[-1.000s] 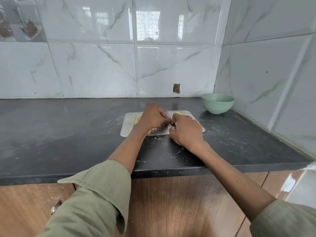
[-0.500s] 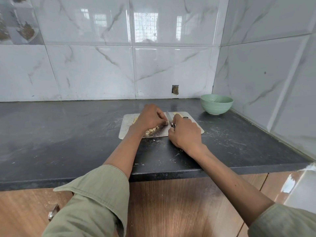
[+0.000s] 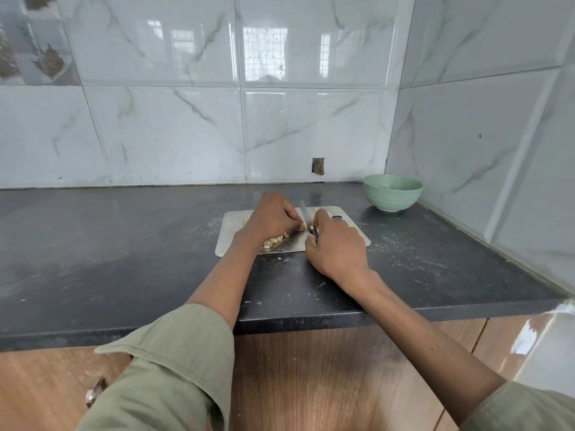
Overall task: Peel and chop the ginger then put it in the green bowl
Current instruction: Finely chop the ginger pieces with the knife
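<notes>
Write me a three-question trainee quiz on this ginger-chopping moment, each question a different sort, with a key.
1. True or false: the right hand holds the small steel-bladed knife.
2. Where does the round pale green bowl stand?
A. on the cutting board
B. on the dark countertop by the corner
C. in the left hand
3. Fill in: the chopped pale ginger pieces lie on the flat rectangular metal cutting ____.

Key: 1 true; 2 B; 3 board.
</notes>
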Demonstrator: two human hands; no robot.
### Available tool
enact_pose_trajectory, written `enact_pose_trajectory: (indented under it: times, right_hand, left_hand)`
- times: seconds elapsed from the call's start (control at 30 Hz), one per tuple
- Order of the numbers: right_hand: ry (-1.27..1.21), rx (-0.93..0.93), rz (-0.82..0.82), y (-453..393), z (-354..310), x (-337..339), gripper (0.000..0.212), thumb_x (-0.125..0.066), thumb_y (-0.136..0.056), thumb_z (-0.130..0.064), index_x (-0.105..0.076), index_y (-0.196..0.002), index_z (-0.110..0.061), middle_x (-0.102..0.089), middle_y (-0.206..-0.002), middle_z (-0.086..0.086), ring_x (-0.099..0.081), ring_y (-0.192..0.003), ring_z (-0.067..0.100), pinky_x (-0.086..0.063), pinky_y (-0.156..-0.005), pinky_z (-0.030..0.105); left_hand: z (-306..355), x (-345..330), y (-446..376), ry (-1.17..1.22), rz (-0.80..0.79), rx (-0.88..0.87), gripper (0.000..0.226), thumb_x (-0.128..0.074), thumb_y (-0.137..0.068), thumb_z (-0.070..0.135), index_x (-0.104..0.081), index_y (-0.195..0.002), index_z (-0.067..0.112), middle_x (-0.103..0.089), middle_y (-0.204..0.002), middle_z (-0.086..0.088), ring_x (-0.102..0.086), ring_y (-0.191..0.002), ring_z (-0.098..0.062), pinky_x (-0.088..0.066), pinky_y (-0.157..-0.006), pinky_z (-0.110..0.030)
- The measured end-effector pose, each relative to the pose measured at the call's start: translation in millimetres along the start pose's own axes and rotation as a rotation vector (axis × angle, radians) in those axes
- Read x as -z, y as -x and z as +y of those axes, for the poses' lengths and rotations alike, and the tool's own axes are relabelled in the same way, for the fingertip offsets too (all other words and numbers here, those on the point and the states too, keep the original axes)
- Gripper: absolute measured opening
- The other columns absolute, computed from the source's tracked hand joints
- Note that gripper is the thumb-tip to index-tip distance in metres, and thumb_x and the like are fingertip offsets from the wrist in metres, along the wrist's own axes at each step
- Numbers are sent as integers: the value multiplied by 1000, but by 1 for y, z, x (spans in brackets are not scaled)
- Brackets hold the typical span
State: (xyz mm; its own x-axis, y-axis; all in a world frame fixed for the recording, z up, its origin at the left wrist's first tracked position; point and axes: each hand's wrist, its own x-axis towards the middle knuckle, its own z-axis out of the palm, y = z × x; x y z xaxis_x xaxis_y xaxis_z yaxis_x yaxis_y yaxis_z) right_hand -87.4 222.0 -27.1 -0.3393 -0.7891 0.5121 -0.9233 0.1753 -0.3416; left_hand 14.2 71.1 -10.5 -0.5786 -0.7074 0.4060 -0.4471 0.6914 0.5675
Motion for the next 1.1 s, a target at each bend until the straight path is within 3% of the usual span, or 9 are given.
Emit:
enact_pose_trajectory:
  times: [0.27, 0.4, 0.57, 0.7, 0.9, 1.1]
  right_hand:
    - [4, -6, -14, 0, -2, 0, 18, -50, -94, -24, -52, -110, -15, -55, -96, 7, -44, -86, 30, -42, -73, 41]
    - [8, -7, -34, -3, -1, -1, 16, -52, -93, -24, -55, -107, -17, -47, -89, 3, -48, -88, 32, -40, -72, 39]
    - [-24, -22, -96, -14, 2, -2, 18, -54, -88, -23, -59, -105, -20, -61, -91, 4, -58, -97, 33, -38, -70, 36]
    - [-4, -25, -65, -10, 2, -2, 18, -56, -89, -23, -59, -106, -21, -56, -88, 2, -57, -98, 32, -37, -70, 36]
    - [104, -13, -23, -6, -7, -6, 22, -54, -92, -21, -57, -113, -18, -63, -108, 13, -59, -103, 37, -38, -74, 38]
    - [-10, -42, -19, -6, 2, -4, 20, -54, -94, -26, -56, -111, -16, -54, -93, 5, -58, -97, 34, -36, -72, 36]
  left_hand:
    - [0, -1, 0, 3, 13, 3, 10, -90, -70, 9, -84, -73, 16, -75, -65, 5, -73, -68, -11, -60, -65, -26]
    - [-1, -3, -1, 18, 17, 17, 10, -91, -71, 8, -84, -74, 15, -75, -64, 5, -71, -63, -9, -59, -61, -23]
    - [-2, -3, -1, 35, 22, 21, 10, -92, -71, 8, -84, -75, 13, -75, -65, 4, -65, -56, 2, -51, -55, -13]
    - [-1, -3, 1, 45, 26, 16, 9, -91, -71, 8, -84, -75, 13, -75, -65, 5, -66, -57, 0, -54, -57, -16]
    - [-1, -4, 0, 28, 25, 7, 9, -92, -72, 12, -84, -76, 13, -75, -67, 4, -65, -58, 3, -52, -57, -14]
    - [1, -1, 0, -15, 12, 16, 9, -88, -72, 12, -84, -75, 19, -75, -65, 6, -71, -66, -6, -61, -68, -24]
